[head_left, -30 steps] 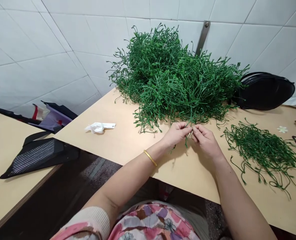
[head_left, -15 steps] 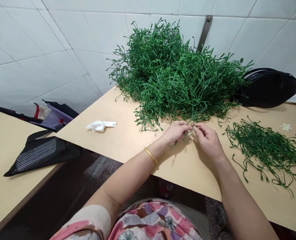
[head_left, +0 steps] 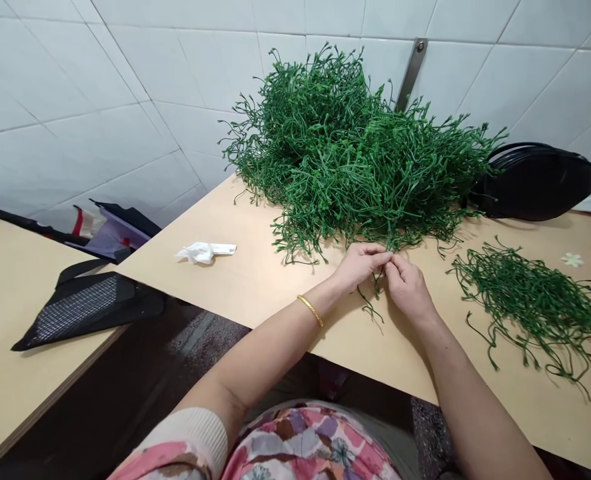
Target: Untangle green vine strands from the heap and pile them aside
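Observation:
Both my hands meet at the front edge of a large heap of green artificial plant stems (head_left: pixel 355 153). My left hand (head_left: pixel 362 267) is closed on a thin green stem (head_left: pixel 372 308), whose branched end hangs below the fingers over the table. The fingertips of my right hand (head_left: pixel 409 283) are pinched together against those of the left, on the same stem. Where exactly the fingers grip it is hidden. On the right lies a smaller, flatter pile of similar green stems (head_left: pixel 530 297).
A black rounded bag (head_left: pixel 542 180) stands behind the smaller pile, near a small pale flower (head_left: pixel 572 259). A crumpled white tissue (head_left: pixel 200 253) lies to the left on the table (head_left: pixel 255 293). Black mesh material (head_left: pixel 82 310) rests on another table at left. A tiled wall rises behind.
My fingertips have come closer together, and the branched stem end now hangs lower beneath my left hand. The view has shifted slightly. Both piles are unchanged.

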`<action>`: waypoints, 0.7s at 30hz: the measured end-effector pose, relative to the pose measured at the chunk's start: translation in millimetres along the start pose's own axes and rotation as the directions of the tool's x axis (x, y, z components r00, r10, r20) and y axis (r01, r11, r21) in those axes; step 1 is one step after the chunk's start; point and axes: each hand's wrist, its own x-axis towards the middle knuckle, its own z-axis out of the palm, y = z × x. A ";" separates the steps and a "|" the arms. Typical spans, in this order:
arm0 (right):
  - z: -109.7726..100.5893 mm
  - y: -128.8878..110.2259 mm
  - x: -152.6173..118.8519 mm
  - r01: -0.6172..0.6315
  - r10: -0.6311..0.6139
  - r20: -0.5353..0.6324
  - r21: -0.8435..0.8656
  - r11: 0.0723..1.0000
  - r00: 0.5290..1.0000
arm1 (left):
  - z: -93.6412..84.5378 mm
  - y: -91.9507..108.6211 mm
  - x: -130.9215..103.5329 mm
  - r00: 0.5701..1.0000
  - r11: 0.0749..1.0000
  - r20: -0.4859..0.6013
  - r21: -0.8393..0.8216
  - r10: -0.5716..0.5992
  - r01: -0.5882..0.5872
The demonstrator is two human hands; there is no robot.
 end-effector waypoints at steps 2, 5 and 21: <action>1.6 1.8 1.9 -0.057 0.055 0.043 0.046 0.997 0.998 | 0.3 -3.9 1.2 1.000 1.000 -0.031 0.029 -0.002 0.003; 4.6 -2.6 -1.3 -0.085 0.079 0.093 0.062 0.994 0.993 | 1.0 -9.7 5.7 0.990 0.993 -0.140 0.118 0.003 0.014; -121.5 1.4 -31.8 -0.165 -0.261 -0.340 -0.838 0.521 0.903 | -8.8 11.8 -3.6 0.976 0.944 0.122 -0.259 -0.180 0.206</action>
